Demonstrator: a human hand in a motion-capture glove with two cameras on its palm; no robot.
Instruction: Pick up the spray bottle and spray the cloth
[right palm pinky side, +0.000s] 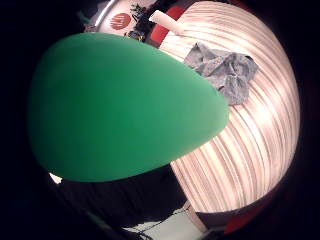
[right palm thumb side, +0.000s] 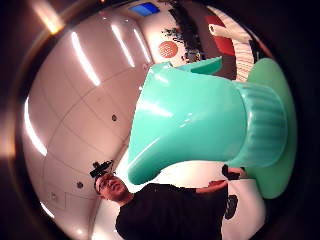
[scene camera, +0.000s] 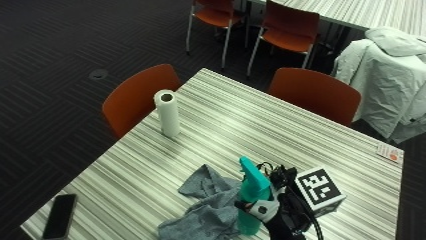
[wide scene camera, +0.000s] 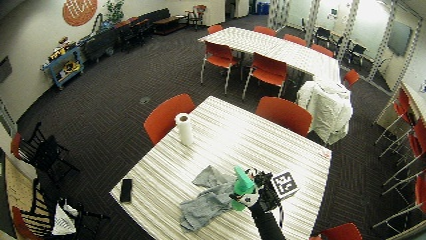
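- Your gloved right hand is wrapped around the one green spray bottle, which stands upright at the near edge of the striped table, nozzle pointing away from you.
- Only the thumb-side palm view shows the bottle's trigger head and ribbed collar up close; the little-finger-side view shows its smooth body.
- One crumpled grey cloth lies on the table, touching the bottle's base on the side towards the phone.
- One dark phone lies flat at the table's corner.
- One paper towel roll stands upright near the far edge.
- Two orange chairs sit beyond it.
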